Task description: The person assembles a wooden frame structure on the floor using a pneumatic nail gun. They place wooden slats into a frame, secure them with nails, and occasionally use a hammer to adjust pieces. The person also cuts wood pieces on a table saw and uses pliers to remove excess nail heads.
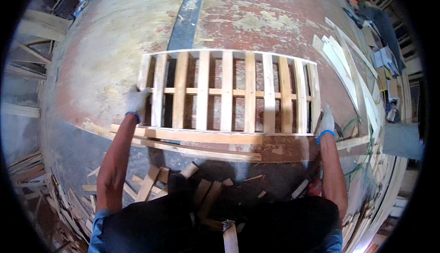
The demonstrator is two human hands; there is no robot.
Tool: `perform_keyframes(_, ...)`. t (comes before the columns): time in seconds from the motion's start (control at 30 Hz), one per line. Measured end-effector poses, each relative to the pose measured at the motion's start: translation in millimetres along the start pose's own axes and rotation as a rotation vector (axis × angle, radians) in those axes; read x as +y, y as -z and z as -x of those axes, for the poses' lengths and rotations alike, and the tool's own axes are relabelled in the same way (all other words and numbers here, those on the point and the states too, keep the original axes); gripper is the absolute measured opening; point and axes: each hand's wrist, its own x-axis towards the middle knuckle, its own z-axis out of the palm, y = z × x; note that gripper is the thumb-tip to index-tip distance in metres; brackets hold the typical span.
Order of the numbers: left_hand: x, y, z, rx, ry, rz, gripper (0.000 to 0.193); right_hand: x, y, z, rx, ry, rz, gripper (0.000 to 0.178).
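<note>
Lying nearest you are short brown wood scraps (147,184), spread over the dark part of the floor. Past them, two long light-brown wooden planks (201,136) run side by side, just beside the near edge of a big flat frame of pale wooden slats (227,90). Your left hand (137,100), in a light grey glove with a blue cuff, curls its fingers around the frame's left end. Your right hand (327,121), gloved the same way, is at the right end, but you cannot tell how tightly its fingers close. The frame stretches out in front of you, between both hands. Farther right lie long whitish boards (341,67). Farthest away, a blue-grey strip (187,19) crosses the patchy red and tan floor (105,60).
</note>
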Motion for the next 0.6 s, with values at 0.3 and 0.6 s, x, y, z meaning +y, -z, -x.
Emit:
perform_keyframes(0.3, 23, 93, -71, 0.231, -0.571, 0.275, 0.058, -144, -32, 5, -0.051, 0.254, -0.386, 0.065)
perform_keyframes(0.6, -154, 106, 20, 0.153, -0.238, -0.125, 0.059, 17, 89, 47, 0.059, 0.048, -0.078, 0.045)
